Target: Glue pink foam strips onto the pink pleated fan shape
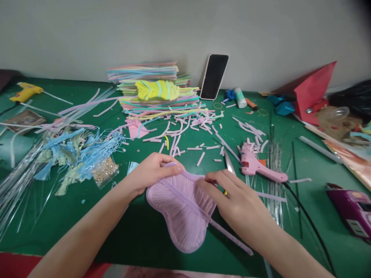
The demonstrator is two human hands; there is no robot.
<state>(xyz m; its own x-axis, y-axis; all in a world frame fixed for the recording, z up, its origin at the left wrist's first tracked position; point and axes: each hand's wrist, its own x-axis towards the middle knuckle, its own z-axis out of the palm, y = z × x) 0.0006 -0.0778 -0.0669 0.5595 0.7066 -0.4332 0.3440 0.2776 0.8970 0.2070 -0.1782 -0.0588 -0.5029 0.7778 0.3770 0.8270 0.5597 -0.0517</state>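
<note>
A lilac fan-shaped piece made of pipe cleaners (181, 210) lies on the green table (139, 231) in front of me, with a lilac stem running diagonally across it and out past its lower right edge. My left hand (152, 170) grips its upper left edge, fingers curled over the rim. My right hand (234, 199) rests on its upper right edge, fingers pinched on the fan's edge near the stem. A pink glue gun (255, 166) lies just beyond my right hand.
Cut lilac pipe-cleaner bits (199, 148) are strewn behind the fan. A stack of coloured pipe cleaners (156, 90), a phone (214, 76) against the wall, blue tassels (75, 154), a yellow glue gun (26, 92), red paper (314, 90) and a purple box (352, 210) surround the work.
</note>
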